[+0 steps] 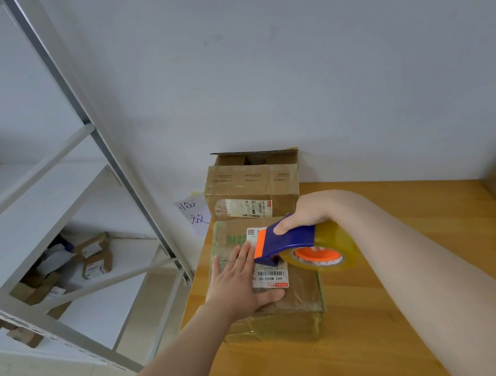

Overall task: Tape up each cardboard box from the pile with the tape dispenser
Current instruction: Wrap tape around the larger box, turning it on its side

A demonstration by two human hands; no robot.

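Two hands at one cardboard box on the left end of the table | left hand laid flat, fingers together, pressed on the lid's left half | tape dispenser gripped by right hand, mouth just beside left fingertips | box's long axis directed toward the wall; pull along it judged likely

1 head-worn wide-angle camera looks forward and down, close over the table by the wall.
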